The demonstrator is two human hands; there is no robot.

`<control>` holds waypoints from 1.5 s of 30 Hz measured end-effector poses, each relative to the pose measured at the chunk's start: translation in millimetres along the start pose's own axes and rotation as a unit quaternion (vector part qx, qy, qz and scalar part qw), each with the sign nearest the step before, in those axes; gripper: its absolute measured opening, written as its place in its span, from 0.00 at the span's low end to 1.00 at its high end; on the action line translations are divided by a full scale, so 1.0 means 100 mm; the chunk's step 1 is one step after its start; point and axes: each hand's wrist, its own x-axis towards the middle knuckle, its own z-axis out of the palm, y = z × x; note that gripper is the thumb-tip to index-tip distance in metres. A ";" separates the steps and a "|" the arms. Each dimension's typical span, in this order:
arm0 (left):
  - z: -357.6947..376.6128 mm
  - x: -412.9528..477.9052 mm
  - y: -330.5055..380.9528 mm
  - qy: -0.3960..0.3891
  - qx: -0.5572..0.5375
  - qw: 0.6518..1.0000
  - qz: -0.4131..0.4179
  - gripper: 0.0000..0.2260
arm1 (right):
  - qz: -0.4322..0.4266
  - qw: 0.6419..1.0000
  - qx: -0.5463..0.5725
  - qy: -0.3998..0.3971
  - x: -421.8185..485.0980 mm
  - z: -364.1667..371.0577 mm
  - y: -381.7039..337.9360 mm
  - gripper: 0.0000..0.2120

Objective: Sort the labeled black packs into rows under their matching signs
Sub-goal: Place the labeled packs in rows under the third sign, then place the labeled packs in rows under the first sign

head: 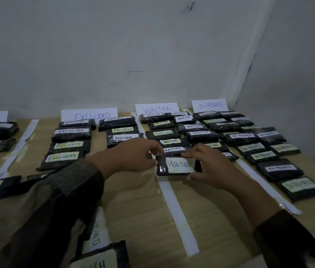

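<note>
Left hand (133, 155) and right hand (208, 167) pinch the WAITING pack (178, 165) at either end; its long axis crosswise, just below the WAITING row (169, 141).

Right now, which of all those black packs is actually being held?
The WAITING pack at the near end of the WAITING column: both hands, left and right, pinch its ends. Every other pack lies untouched.

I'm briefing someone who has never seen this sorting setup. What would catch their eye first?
Both hands meet at the middle: the left hand and right hand share a grip on a black pack labeled WAITING, at the near end of the rows under the WAITING sign. Beside them, rows of packs run back to the EXCLUDED sign on the left and the ON PROGRESS sign on the right.
</note>
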 end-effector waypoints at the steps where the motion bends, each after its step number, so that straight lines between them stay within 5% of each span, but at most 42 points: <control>1: 0.02 0.03 0.01 0.000 0.014 1.000 0.002 0.16 | 0.007 1.000 -0.009 -0.006 0.02 0.00 0.04 0.34; 9: 0.15 0.14 0.07 -0.008 0.098 0.995 0.011 0.18 | 0.036 0.994 -0.089 -0.058 0.14 -0.01 0.19 0.32; 24: -0.05 -0.16 -0.13 -0.021 0.076 0.997 -0.007 0.17 | 0.024 0.985 -0.143 -0.090 0.17 -0.09 0.05 0.29; 29: -0.19 -0.55 -0.24 -0.019 0.020 0.999 -0.040 0.19 | -0.058 0.996 0.047 -0.056 0.06 -0.10 -0.54 0.21; 33: -0.21 -0.90 -0.36 -0.013 -0.033 0.997 -0.072 0.15 | -0.139 0.958 0.184 -0.169 -0.09 -0.06 -1.11 0.21; 38: -0.20 -1.28 -0.37 -0.005 -0.116 0.989 -0.093 0.11 | -0.219 0.915 0.177 -0.288 -0.20 0.02 -1.56 0.27; 45: -0.13 -1.64 -0.31 0.018 -0.238 0.968 -0.077 0.15 | -0.209 0.909 0.223 -0.285 -0.15 0.03 -1.67 0.23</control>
